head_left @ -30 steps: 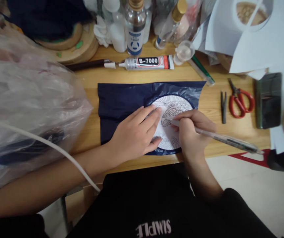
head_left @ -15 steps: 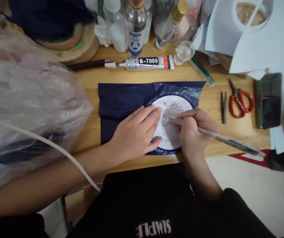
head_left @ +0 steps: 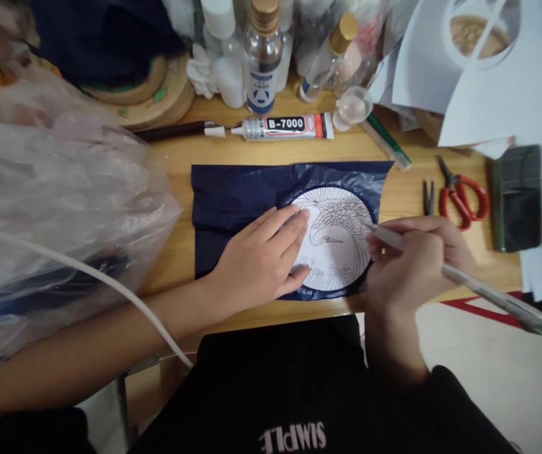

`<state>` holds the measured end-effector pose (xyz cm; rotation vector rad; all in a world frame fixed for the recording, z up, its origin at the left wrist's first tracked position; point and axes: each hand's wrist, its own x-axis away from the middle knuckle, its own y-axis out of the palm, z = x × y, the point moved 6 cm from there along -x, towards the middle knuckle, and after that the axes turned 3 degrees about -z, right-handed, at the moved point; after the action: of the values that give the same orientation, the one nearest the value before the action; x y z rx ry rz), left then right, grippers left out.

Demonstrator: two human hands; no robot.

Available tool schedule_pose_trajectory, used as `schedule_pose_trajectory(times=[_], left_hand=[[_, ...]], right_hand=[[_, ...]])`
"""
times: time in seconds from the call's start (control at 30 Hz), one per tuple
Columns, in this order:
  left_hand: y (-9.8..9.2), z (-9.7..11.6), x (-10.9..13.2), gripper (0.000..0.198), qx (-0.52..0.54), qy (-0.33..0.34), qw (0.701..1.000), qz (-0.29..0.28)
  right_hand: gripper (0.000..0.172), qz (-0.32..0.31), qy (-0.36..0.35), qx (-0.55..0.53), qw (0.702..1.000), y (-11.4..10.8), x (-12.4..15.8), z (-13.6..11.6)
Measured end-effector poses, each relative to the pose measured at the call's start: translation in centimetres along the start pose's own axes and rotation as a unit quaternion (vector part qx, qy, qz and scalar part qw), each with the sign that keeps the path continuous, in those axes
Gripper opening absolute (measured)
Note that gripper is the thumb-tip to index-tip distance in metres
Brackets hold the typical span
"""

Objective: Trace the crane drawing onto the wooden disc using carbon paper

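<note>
A round white paper printed with a crane and waves lies on a dark blue sheet, which looks thin and creased around it. My left hand rests flat on the paper's left side, fingers stretched out. In my right hand is a clear-barrelled pen, held between thumb and fingers. The pen's tip is near the right part of the drawing, by the wing feathers; whether it touches the paper I cannot tell.
Behind the sheet lie a B-7000 glue tube, a green pen and a small clear cup, with bottles beyond. Red-handled pliers and a dark phone-like block are at right. Plastic bags and a white cable occupy the left.
My right hand has moved right with the pen, away from the crane's head, uncovering the beak and the lower right of the drawing. My left hand stays in place on the paper.
</note>
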<state>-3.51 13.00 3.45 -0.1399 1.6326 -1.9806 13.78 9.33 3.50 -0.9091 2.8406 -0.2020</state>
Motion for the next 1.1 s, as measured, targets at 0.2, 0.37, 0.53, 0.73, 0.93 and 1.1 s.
schedule_pose_trajectory(times=[0.2, 0.37, 0.53, 0.73, 0.93, 1.1], left_hand=[[0.0, 0.0, -0.1, 0.045, 0.002, 0.004, 1.0, 0.007], [0.0, 0.0, -0.1, 0.045, 0.0, 0.004, 1.0, 0.004], [0.1, 0.0, 0.0, 0.043, 0.005, 0.004, 1.0, 0.001], [0.0, 0.1, -0.1, 0.044, -0.003, 0.009, 1.0, 0.005], [-0.1, 0.1, -0.2, 0.042, -0.004, 0.009, 1.0, 0.01], [-0.1, 0.0, -0.2, 0.042, -0.001, 0.007, 1.0, 0.014]], right_hand=[[0.021, -0.121, -0.055, 0.119, 0.984, 0.9, 0.2, 0.7], [0.019, -0.18, -0.065, 0.14, 0.971, 1.7, 0.5, 1.0], [0.018, -0.194, -0.05, 0.137, 0.97, 1.9, 0.5, 1.1], [0.018, -0.196, -0.06, 0.142, 0.968, 1.9, 0.6, 1.0], [0.016, -0.184, -0.054, 0.147, 0.97, 1.9, 0.6, 0.9], [0.017, -0.179, -0.051, 0.15, 0.971, 1.8, 0.5, 1.0]])
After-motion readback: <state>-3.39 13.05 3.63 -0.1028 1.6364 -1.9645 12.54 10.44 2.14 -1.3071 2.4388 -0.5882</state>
